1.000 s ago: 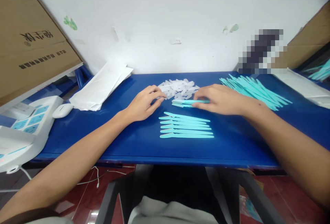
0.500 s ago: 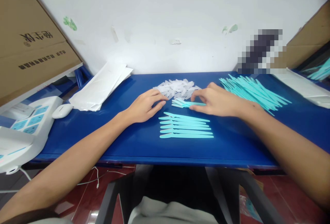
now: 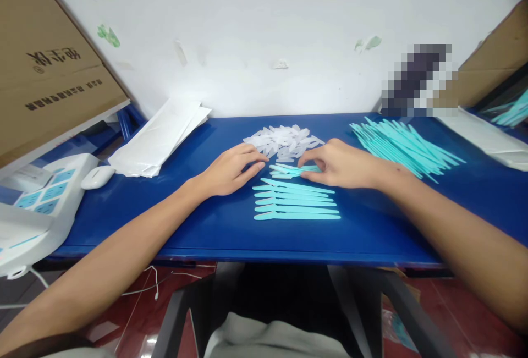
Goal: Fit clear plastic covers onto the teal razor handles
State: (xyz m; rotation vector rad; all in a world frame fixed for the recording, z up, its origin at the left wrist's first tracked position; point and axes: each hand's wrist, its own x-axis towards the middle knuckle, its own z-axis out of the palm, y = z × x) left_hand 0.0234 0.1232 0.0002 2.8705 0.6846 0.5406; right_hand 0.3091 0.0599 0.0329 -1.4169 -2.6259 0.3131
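My right hand (image 3: 336,165) pinches a small bunch of turquoise eyebrow razors (image 3: 292,171) between thumb and fingertips. Pale caps seem to cover their blade ends, which point left. My left hand (image 3: 234,170) rests on the table just left of them, thumb and fingers apart, with nothing visible in it. Behind the two hands is a heap of translucent white caps (image 3: 284,141). Closer to me, several razors without caps (image 3: 297,202) lie in a row, blade ends to the left. A larger pile of turquoise razors (image 3: 406,146) lies beyond my right wrist.
The blue table (image 3: 214,231) meets a white wall at the back. White paper sheets (image 3: 159,141) lie left, beside a white earbud case (image 3: 98,177) and a white power strip (image 3: 53,198). A cardboard box (image 3: 53,72) rises at far left. Another white stack (image 3: 487,135) is at right.
My right hand has shifted slightly left and toward me with the bunch of razors, whose blade ends are now more spread out. My left hand has stayed almost still.
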